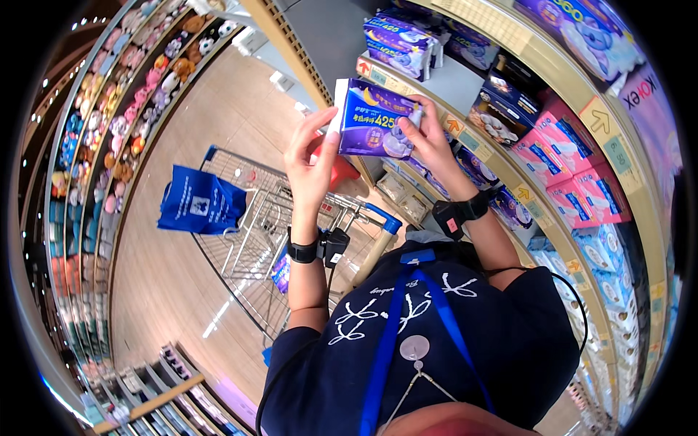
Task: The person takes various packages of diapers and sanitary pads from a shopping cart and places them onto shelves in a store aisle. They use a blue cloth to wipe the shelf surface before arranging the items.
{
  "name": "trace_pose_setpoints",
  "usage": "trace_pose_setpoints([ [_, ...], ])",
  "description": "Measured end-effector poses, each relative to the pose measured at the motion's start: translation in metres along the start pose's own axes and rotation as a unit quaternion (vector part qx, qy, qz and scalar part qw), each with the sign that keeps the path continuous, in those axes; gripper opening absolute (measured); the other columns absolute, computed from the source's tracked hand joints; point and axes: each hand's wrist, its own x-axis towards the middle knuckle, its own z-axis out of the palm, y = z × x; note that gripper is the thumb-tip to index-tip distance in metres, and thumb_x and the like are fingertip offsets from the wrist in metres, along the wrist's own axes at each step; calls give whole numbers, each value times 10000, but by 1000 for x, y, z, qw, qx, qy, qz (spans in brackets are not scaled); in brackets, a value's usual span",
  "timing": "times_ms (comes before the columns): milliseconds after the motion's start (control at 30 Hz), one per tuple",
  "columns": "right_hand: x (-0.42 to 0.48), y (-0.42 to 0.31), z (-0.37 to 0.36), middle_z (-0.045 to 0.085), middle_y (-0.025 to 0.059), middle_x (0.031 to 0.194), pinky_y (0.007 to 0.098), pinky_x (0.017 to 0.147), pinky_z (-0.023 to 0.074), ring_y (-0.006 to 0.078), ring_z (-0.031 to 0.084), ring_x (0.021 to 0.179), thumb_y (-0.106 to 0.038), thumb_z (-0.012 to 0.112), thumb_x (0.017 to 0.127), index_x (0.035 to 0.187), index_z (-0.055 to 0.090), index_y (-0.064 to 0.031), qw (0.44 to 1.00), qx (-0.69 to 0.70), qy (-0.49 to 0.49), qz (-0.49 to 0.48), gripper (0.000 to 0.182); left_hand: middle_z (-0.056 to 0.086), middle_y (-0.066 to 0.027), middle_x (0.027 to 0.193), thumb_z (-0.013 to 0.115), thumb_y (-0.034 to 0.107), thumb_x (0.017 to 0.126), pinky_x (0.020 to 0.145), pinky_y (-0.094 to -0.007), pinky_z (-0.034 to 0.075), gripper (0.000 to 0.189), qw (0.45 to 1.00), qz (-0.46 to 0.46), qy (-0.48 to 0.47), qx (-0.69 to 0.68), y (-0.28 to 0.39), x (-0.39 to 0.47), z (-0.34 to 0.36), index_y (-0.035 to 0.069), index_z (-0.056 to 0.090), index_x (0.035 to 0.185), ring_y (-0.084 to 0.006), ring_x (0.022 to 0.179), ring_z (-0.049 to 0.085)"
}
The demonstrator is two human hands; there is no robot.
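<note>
Between both hands is a purple pack of sanitary pads with a moon and a koala printed on its front. My left hand grips the pack's white end, fingers above and thumb on the front. My right hand holds the opposite end, its thumb pressed over the koala print. Similar purple packs stand on the shelf just beyond. A metal shopping cart stands below my left forearm, with a blue bag hung at its far side and a purple pack inside.
Shelves on the right carry pink boxes, a dark box and light-blue packs. A shelf edge with price tags runs close beside my right forearm. Plush toys fill racks across the tiled aisle floor.
</note>
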Motion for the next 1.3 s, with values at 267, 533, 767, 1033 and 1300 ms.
trace_pose_setpoints([
  [267,-14,-29,3,515,198,1267,415,969,471,344,557,1169,-30,693,879,1278,400,-53,836,-432,148,-306,495,579,-101,1250,767,39,833,924,-315,537,395,999,37,17,9,-41,34,50,-18,633,1200,-189,1107,615],
  [533,-5,-53,-13,599,-10,1253,435,913,336,241,525,1106,-135,795,726,952,652,-118,580,-683,270,-352,267,578,-108,1170,772,38,827,823,-278,576,388,994,3,31,-105,-59,62,104,-42,618,1174,-187,1018,633],
  [767,-6,-64,-34,634,-107,1199,421,894,256,191,492,1067,-258,766,745,904,703,-186,486,-751,274,-354,186,613,-144,1135,762,64,838,782,-273,578,401,995,-31,-7,-97,-63,67,123,-64,613,1187,-182,955,668],
  [1033,-14,-76,-40,630,-82,1172,428,888,271,205,482,1049,-262,767,750,934,711,-166,494,-763,270,-318,215,696,-146,1005,768,88,833,757,-287,582,385,998,-25,-24,-45,-56,78,127,-53,644,1170,-175,885,696],
  [1300,-8,-79,-34,599,-36,1152,448,942,267,227,476,1104,-173,738,774,1164,667,-196,549,-749,239,-283,397,688,-141,1062,577,-19,867,893,-384,505,282,992,87,0,88,-66,98,115,52,689,1116,-296,1006,646],
])
